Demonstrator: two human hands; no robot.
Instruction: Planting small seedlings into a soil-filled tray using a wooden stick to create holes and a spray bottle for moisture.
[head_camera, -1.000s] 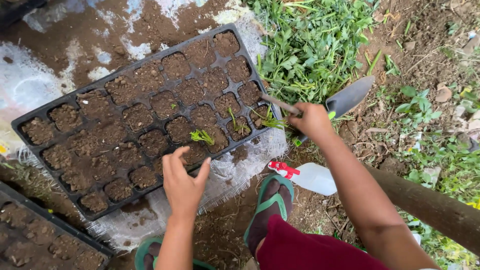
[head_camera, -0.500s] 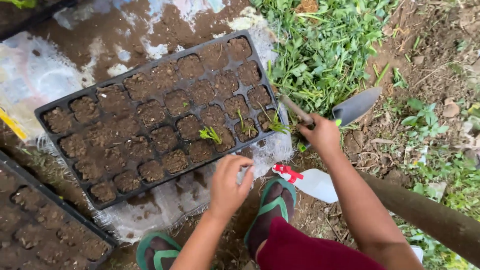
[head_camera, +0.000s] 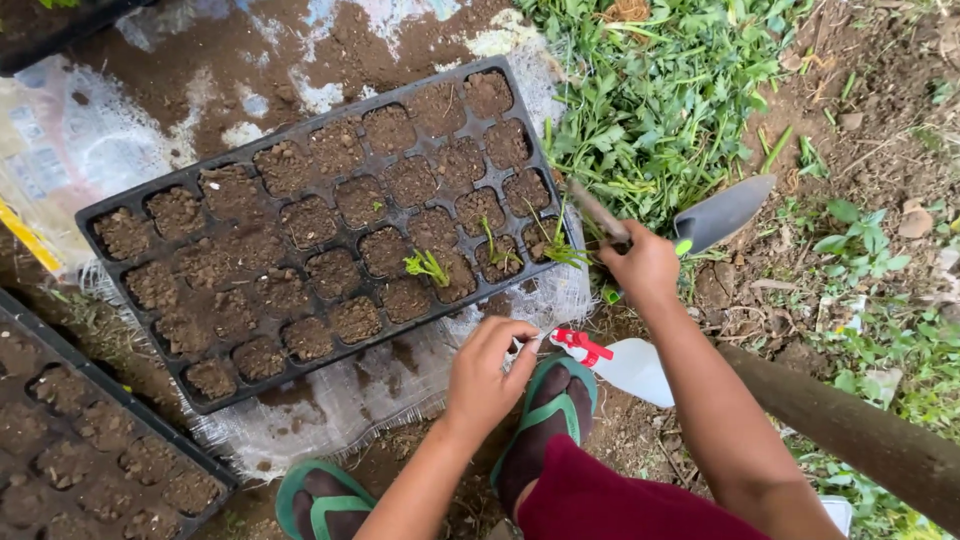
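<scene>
1. The setting is outdoors, on bare brown soil with a patch of cut green weeds (head_camera: 660, 110) at the far right and scattered small plants and dry leaves further right
2. A black plastic seedling tray (head_camera: 330, 230) lies at an angle on a white woven sack (head_camera: 390, 385) spread over the ground; its cells are filled with dark soil
3. A few cells near the tray's right end hold small green seedlings (head_camera: 428, 265), the others show only soil
4. The right hand (head_camera: 645, 268) is closed around the handle of a garden trowel (head_camera: 722, 212), just past the right end of the tray; the grey blade points to the right over the soil and weeds, and the handle slants back toward the tray's corner
5. The left hand (head_camera: 487, 375) hovers over the sack at the near edge of the tray, its fingers curled in loosely; whether it pinches anything cannot be told
6. A white spray bottle with a red trigger (head_camera: 610, 358) lies on the ground just right of the left hand, beside a foot in a green sandal (head_camera: 555, 415)
7. A second sandalled foot (head_camera: 320, 500) shows at the near edge, and the person wears a dark red garment (head_camera: 610, 500)
8. Part of another black soil-filled tray (head_camera: 90, 440) sits at the near left, and a brown pole (head_camera: 860, 430) crosses the near right corner
</scene>
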